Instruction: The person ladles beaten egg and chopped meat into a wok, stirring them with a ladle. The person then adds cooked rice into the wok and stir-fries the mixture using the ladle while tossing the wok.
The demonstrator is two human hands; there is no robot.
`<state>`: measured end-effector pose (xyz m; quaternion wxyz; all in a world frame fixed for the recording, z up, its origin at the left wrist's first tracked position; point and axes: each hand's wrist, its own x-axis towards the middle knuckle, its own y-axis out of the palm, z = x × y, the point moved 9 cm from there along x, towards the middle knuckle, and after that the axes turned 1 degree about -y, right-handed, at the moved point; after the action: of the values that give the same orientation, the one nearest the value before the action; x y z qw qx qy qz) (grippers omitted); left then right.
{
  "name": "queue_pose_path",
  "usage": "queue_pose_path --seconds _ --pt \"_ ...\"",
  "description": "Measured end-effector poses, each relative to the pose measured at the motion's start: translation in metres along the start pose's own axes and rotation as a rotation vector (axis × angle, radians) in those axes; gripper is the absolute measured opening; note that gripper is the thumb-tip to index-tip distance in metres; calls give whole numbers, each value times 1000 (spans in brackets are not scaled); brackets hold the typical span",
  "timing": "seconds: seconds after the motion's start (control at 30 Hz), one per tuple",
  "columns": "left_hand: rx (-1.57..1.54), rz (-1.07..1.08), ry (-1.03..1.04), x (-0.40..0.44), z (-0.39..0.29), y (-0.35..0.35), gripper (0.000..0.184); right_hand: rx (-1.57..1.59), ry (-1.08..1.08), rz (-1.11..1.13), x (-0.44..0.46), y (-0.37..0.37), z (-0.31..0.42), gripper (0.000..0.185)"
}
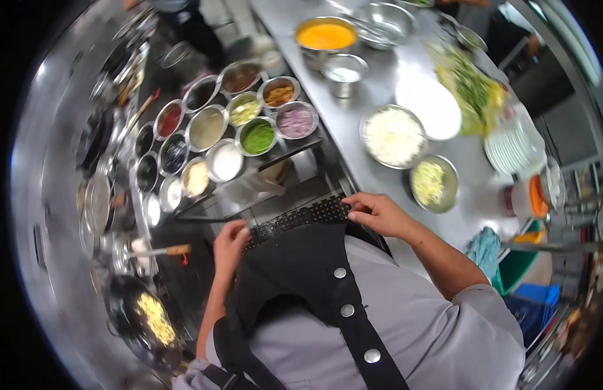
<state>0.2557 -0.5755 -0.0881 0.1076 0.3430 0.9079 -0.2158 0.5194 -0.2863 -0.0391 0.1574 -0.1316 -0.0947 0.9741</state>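
Black cloth with pale dots point(301, 218) spans the front of my waist, just beyond the black apron point(295, 250) I wear. At its left end, my left hand point(230, 244) is closed with fingers curled, pinching the edge; the fingertips are slightly blurred. My right hand point(379, 216) is closed too, thumb and fingers gripping the right end beside the steel counter's edge. The cloth's lower part is hidden from above.
Several bowls of ingredients, including chopped greens point(257, 136), stand ahead. On the right counter point(353, 117) are a bowl of white shreds point(394, 136), a bowl of yellow-green shreds point(431, 184) and stacked plates point(516, 143). A wok point(136, 325) holds yellow food. Another person point(194, 29) stands beyond.
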Motion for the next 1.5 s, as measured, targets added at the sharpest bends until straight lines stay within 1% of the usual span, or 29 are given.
queue_pose_path --seconds 0.07,0.13,0.17,0.23,0.27,0.33,0.37,0.4,0.43,0.47,0.5,0.53,0.57,0.63,0.73,0.77,0.83,0.87,0.93,0.97,1.03,1.1,1.17,1.23,1.3,1.37,1.4,1.47,1.5 --pt "249 315 158 39 -42 98 28 33 34 -121 -38 -37 -13 34" --pt "189 580 185 48 -98 179 31 57 65 -225 -70 -60 -31 32" --pt "204 599 188 59 -115 206 31 121 87 -235 -85 -60 -47 29" --pt "53 745 26 75 -134 260 32 246 104 -231 -108 -58 -80 23" --pt "76 769 22 80 -145 281 32 266 110 -256 -118 -56 -94 23" --pt "-165 651 -197 95 -155 314 30 577 306 -262 -140 -46 -131 25" --pt "-179 639 -206 99 -162 330 20 592 312 -285 -148 -47 -137 25" --pt "-167 657 -208 101 -158 342 20 846 363 -435 -155 -52 -147 25" --pt "-194 621 -212 108 -154 348 16 1096 403 -579 -160 -56 -155 25" --pt "-223 578 -214 117 -150 351 12 1100 397 -586 -158 -62 -150 25" --pt "-263 527 -231 108 -159 352 4 1188 378 -726 -160 -76 -145 25" --pt "-260 525 -225 111 -153 351 4 1273 356 -865 -163 -89 -145 26" --pt "-300 531 -191 115 -146 350 3 1274 349 -861 -156 -95 -155 26" --pt "-338 492 -159 114 -137 338 9 996 271 -1057 -155 -129 -179 26" --pt "-399 456 -209 107 -119 295 4 842 171 -1141 -146 -175 -180 28" --pt "-381 417 -213 103 -112 277 5 837 172 -1124 -137 -188 -178 28" --pt "-390 355 -197 92 -101 235 4 763 25 -1265 -130 -229 -157 26" --pt "-389 309 -179 86 -96 214 4 756 22 -1249 -121 -243 -153 26" --pt "-446 166 -164 67 -100 173 4 874 -80 -1385 -121 -270 -152 24" --pt "-463 148 -162 58 -97 156 4 865 -85 -1362 -119 -274 -152 24" --pt "-539 -12 -146 42 -85 108 5 1049 -101 -1333 -119 -265 -168 24" --pt "-641 -80 -110 21 -74 70 4 1188 -139 -1275 -118 -254 -196 21" --pt "-760 -174 -53 -2 -50 27 4 1395 -67 -1263 -105 -216 -201 21" --pt "-815 -322 -61 -28 -35 -4 8 1163 90 -1102 -73 -172 -170 23" --pt "-912 -425 -68 -50 -8 -32 13 921 136 -716 -21 -115 -136 23" --pt "-1021 -508 -65 -72 17 -59 15 730 200 -415 23 -46 -102 16" --pt "-1068 -554 -72 -82 21 -66 16 721 196 -292 46 -13 -90 16" --pt "-1164 -705 -142 -107 31 -84 12 512 106 -39 80 45 -63 20" --pt "-1189 -782 -117 -127 39 -99 12 494 92 40 89 68 -62 20"
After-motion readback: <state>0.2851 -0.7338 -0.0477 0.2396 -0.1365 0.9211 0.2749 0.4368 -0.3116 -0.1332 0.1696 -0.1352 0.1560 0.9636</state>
